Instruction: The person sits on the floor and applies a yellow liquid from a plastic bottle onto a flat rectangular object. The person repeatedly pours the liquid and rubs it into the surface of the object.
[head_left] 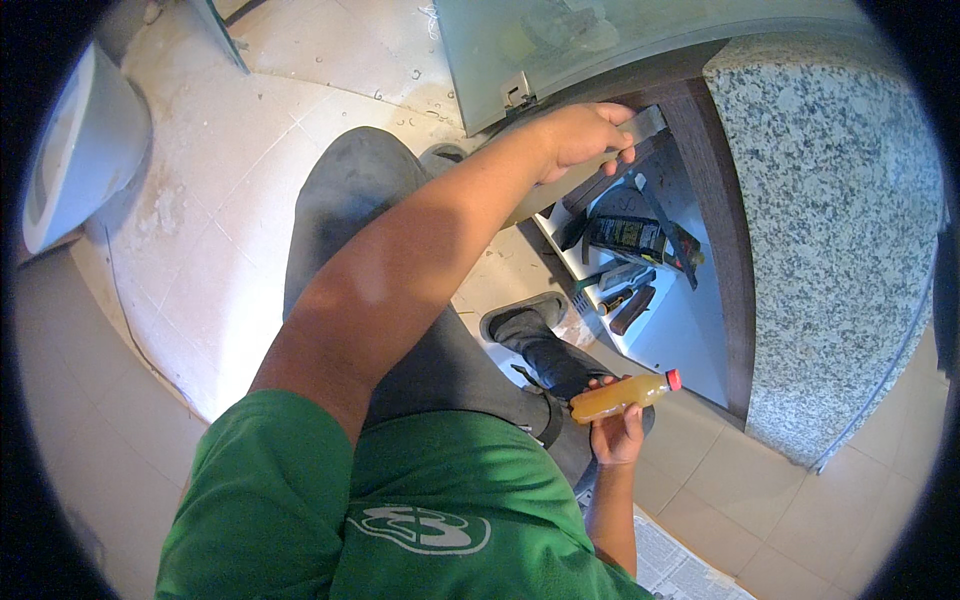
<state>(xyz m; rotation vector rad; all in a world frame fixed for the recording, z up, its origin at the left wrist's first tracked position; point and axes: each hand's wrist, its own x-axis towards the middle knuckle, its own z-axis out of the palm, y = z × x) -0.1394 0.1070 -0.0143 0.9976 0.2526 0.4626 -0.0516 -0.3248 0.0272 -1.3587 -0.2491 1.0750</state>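
Note:
My left hand (590, 140) reaches across to the top of the open cabinet, its fingers closed around a long flat strip (648, 122) with a shiny grey end. The strip's kind is unclear, and my hand and forearm hide part of it. Lower down, by my knee, my right hand (618, 434) holds a small clear bottle (622, 398) of yellowish liquid, lying almost level with its red cap to the right. Inside the cabinet, near the strip, a black printed container (628, 236) lies among several hand tools, including a brown block-like piece (632, 310).
A speckled granite slab (840, 220) flanks the dark cabinet frame (725, 200) on the right. Above, a glass door (620, 45) stands open on its hinge (517, 92). At far left is a white toilet-like fixture (95, 150). Newspaper (670, 560) lies on the tiles.

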